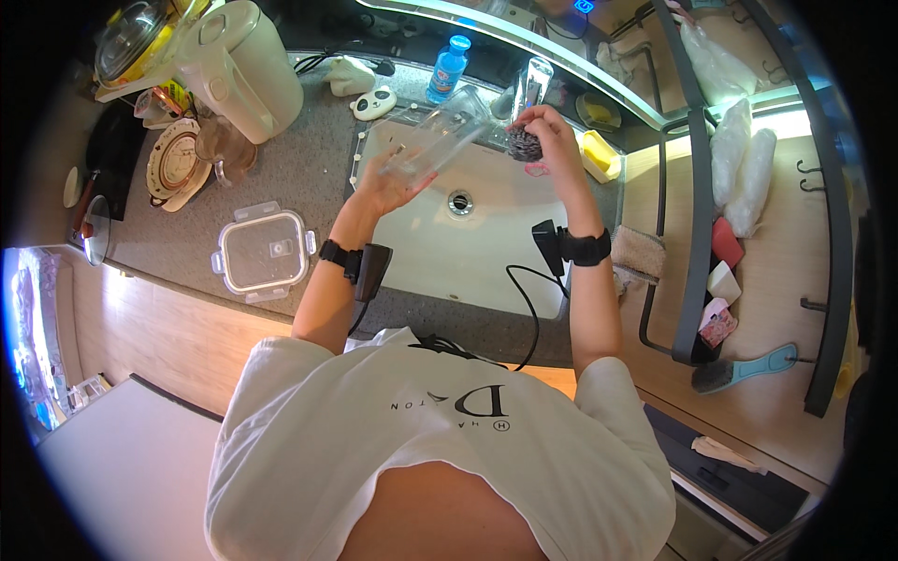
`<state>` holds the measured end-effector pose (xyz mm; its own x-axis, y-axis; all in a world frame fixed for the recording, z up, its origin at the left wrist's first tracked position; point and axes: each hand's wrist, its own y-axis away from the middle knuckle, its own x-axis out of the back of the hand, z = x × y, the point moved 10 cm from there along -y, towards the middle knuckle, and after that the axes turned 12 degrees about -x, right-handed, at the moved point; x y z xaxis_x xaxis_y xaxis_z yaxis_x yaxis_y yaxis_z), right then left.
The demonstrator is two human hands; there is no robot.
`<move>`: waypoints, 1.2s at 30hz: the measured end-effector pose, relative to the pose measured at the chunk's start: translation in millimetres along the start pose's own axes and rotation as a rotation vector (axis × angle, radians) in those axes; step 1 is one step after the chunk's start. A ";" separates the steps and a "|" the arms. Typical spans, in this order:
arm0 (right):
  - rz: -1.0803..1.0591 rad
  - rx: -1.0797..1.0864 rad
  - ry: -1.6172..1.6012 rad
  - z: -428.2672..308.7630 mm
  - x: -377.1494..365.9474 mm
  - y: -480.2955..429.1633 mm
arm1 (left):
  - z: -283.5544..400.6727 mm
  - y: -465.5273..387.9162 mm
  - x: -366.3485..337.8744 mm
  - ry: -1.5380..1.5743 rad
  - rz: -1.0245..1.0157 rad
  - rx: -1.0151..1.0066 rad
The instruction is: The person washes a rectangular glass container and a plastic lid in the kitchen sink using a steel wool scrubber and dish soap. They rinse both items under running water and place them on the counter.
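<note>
Over the left part of the white sink (491, 245), my left hand (389, 184) grips a clear glass container (449, 133), which is held tilted with its far end toward the faucet. My right hand (554, 137) pinches a grey mesh scouring ball (525, 144) just right of the container, apart from it. Behind the right hand stands the chrome faucet (534, 83). A round drain (460, 203) shows in the sink's floor. On the counter left of the sink lies a clear lid (263, 251) with locking clips and a white seal.
A blue bottle (447, 70) and a panda-faced holder (374, 104) stand behind the sink. A white electric kettle (242, 77), a glass cup (226, 147) and patterned plates (175, 161) occupy the left counter. Right of the sink are a yellow sponge holder (600, 156), a hanging cloth (638, 254) and a dark rack (691, 266).
</note>
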<state>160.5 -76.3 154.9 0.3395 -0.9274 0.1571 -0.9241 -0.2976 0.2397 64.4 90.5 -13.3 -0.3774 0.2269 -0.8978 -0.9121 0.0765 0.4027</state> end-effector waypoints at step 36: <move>0.039 -0.050 0.186 22.2 54.5 -39.0 | -108.2 -49.6 -18.5 -1.145 -0.319 0.095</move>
<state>211.2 -120.2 132.9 0.3345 -0.8789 0.3402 -0.9288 -0.2464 0.2767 99.2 -22.5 -36.0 0.2704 0.9154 -0.2984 -0.9051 0.3473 0.2454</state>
